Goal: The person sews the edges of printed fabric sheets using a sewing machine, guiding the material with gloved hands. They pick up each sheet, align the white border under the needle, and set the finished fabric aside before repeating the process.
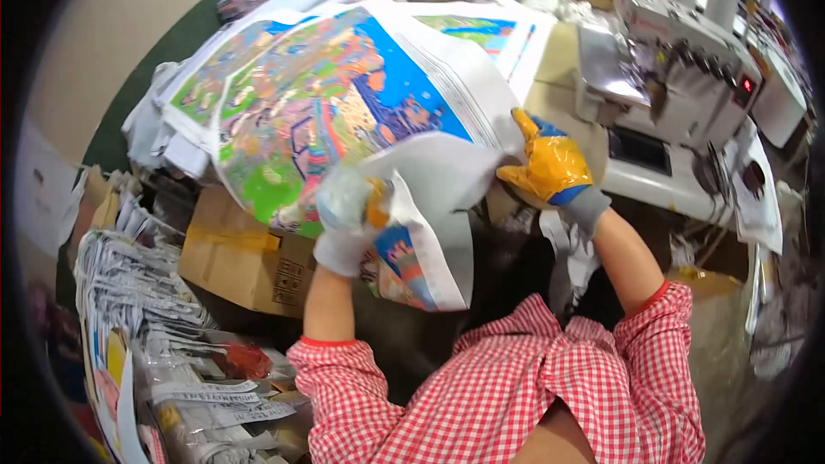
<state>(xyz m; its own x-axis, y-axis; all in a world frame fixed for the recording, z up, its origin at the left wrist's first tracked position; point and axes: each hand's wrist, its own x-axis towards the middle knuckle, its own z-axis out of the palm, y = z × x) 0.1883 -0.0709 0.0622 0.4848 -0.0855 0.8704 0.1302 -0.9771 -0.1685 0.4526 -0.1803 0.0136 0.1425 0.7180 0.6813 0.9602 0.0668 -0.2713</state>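
Note:
A large printed sheet [322,112], with a colourful scene and a white border, lies over a pile in front of me. Its near right part is folded over, so the plain pale back [434,167] shows. My left hand [346,200], in a pale glove with yellow on the fingers, is closed on the sheet near this fold; motion blurs it. From there a printed flap [411,262] hangs down. My right hand [554,163], in a yellow-coated blue glove, is at the sheet's right edge, thumb and forefinger spread apart. Whether it touches the edge I cannot tell.
A white sewing machine [687,77] with thread cones [720,0] stands at the right. Another printed sheet [481,34] lies behind. Below the pile at left is a cardboard box [228,249], beside stacked bundles of pale strips [129,283].

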